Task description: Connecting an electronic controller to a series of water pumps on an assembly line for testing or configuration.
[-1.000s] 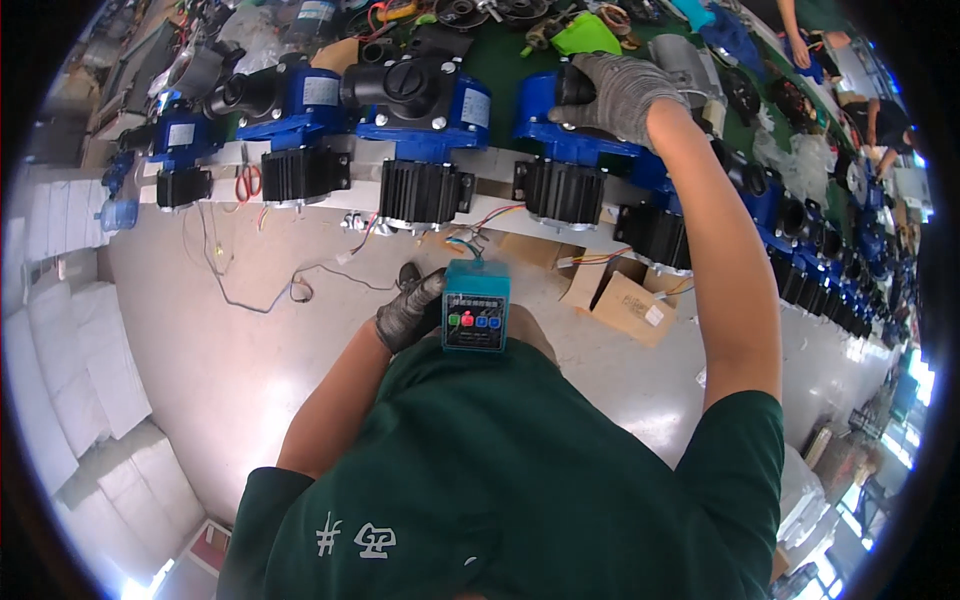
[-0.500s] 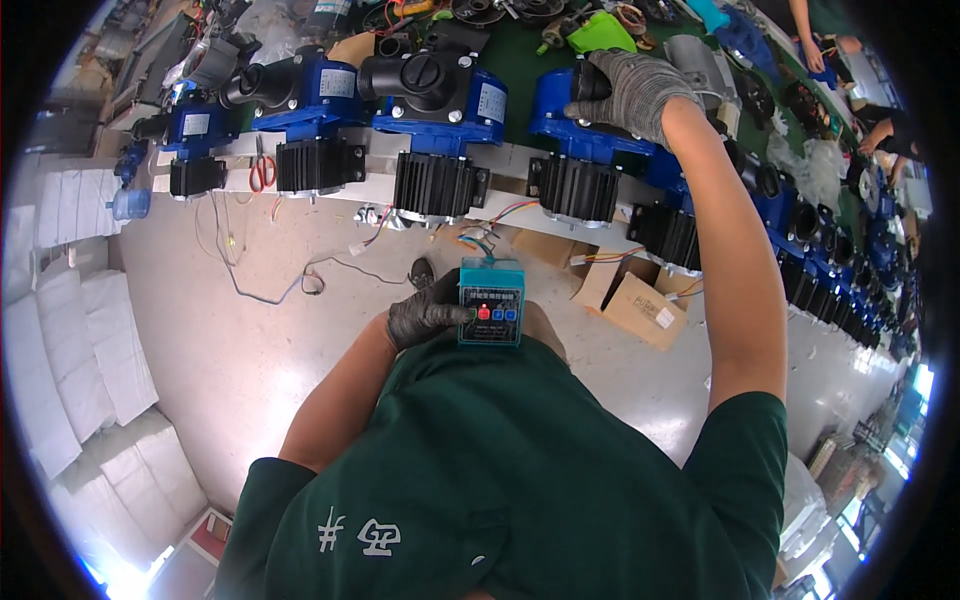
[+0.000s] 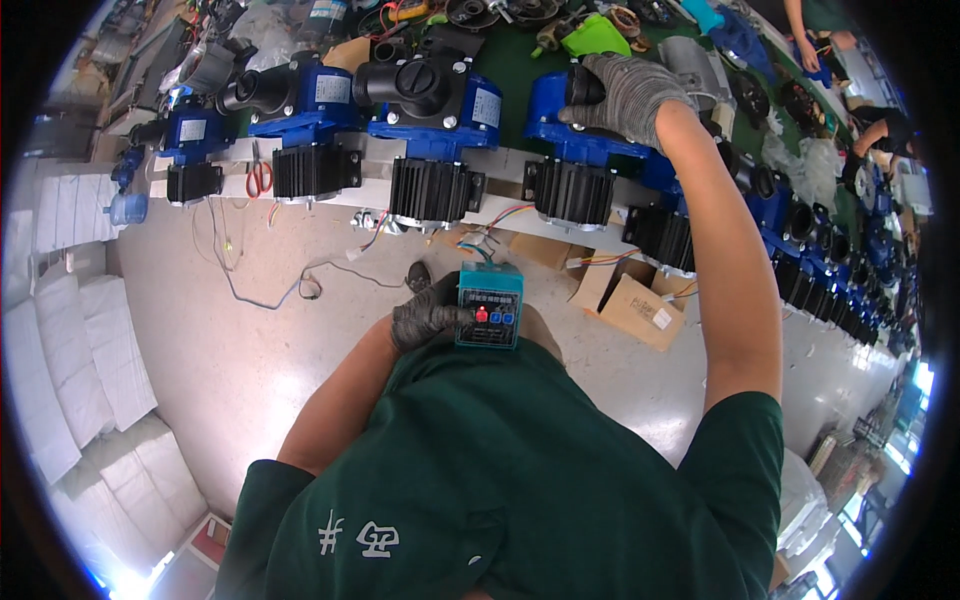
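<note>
My left hand (image 3: 425, 317), in a dark grey glove, grips a teal control box (image 3: 497, 296) by its left side, close to my body. The thumb lies over the front, beside a red button and blue buttons, and wires leave the box's top. At the bench my gloved right hand (image 3: 632, 97) is closed over the upper part of a blue pump (image 3: 546, 104), hiding most of its black top. The pump's ribbed black motor (image 3: 573, 193) juts over the bench edge. To its left stands another blue pump (image 3: 432, 102) with a black fitting.
More pumps (image 3: 305, 105) line the bench edge on both sides. Red-handled scissors (image 3: 259, 180) hang at the edge. Below are a cardboard box (image 3: 640, 308) and a loose cable (image 3: 262, 300) on the floor. A green bag (image 3: 596, 37) lies behind; another person's hand (image 3: 808, 52) shows far right.
The view has shifted very slightly. Both hands keep their places, the left on the control box and the right on the pump.
</note>
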Demonstrator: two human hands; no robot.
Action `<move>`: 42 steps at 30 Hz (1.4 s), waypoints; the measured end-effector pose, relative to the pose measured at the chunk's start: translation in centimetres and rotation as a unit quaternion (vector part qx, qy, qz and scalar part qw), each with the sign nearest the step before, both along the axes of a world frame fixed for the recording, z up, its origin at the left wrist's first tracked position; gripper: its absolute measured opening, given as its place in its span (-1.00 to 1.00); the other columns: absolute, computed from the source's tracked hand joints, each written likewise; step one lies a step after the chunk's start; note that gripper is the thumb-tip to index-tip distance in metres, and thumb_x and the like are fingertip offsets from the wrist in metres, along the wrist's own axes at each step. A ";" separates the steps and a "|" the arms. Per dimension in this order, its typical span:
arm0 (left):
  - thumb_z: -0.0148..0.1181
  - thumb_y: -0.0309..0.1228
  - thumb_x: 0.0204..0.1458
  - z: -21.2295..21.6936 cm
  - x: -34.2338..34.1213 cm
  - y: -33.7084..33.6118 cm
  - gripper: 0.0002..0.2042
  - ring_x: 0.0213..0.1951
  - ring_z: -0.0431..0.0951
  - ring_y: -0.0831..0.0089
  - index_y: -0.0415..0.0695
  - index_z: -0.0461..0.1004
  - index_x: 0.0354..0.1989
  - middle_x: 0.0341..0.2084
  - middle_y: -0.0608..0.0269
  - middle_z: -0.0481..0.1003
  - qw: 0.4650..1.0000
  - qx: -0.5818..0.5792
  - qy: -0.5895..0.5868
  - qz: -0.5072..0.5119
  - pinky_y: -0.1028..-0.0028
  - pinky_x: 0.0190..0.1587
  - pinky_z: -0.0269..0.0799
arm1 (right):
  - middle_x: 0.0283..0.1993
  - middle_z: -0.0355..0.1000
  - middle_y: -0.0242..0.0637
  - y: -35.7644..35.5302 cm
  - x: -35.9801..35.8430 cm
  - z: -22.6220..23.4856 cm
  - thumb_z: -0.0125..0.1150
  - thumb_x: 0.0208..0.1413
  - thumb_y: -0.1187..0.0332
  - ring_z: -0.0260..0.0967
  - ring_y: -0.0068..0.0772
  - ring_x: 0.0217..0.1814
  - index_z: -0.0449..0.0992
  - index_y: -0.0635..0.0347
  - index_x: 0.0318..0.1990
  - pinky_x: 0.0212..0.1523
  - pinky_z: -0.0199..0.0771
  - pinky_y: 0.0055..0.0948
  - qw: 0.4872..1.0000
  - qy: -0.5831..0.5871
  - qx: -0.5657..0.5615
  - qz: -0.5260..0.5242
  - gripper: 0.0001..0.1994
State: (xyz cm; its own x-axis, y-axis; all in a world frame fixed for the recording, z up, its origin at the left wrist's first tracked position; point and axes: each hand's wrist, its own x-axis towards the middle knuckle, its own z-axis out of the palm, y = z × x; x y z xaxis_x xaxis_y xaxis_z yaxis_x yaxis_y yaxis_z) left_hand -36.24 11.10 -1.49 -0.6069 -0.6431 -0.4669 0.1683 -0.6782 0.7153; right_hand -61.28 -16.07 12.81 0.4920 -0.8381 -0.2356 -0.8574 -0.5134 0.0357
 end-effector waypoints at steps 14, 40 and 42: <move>0.52 -0.11 -0.17 0.0 0.1 -0.2 0.04 0.36 0.23 0.18 -0.19 -0.02 0.44 0.30 0.04 0.28 0.999 0.021 0.028 0.011 0.23 0.41 0.09 | 0.09 0.50 -0.13 -0.1 0.3 0.4 0.25 -0.06 -0.35 0.45 -0.06 0.15 0.47 0.13 0.12 0.16 0.44 -0.16 1.000 0.011 0.015 -0.004 -0.22; 0.52 -0.06 -0.20 -0.9 0.7 -0.3 0.02 0.36 0.23 0.20 -0.19 0.06 0.42 0.29 0.05 0.31 1.000 -0.002 0.007 -0.011 0.26 0.41 0.09 | 0.17 0.46 -0.10 0.1 0.1 0.2 0.24 -0.08 -0.38 0.43 -0.04 0.20 0.42 0.11 0.21 0.20 0.43 -0.15 1.000 0.006 0.012 -0.013 -0.14; 0.52 -0.07 -0.21 -0.6 0.6 -0.3 0.02 0.36 0.23 0.20 -0.18 0.06 0.42 0.29 0.05 0.31 1.000 -0.004 0.010 -0.009 0.26 0.41 0.09 | 0.16 0.47 -0.10 0.2 0.1 0.2 0.24 -0.07 -0.38 0.43 -0.04 0.19 0.43 0.10 0.19 0.20 0.43 -0.15 1.000 0.004 0.003 -0.016 -0.16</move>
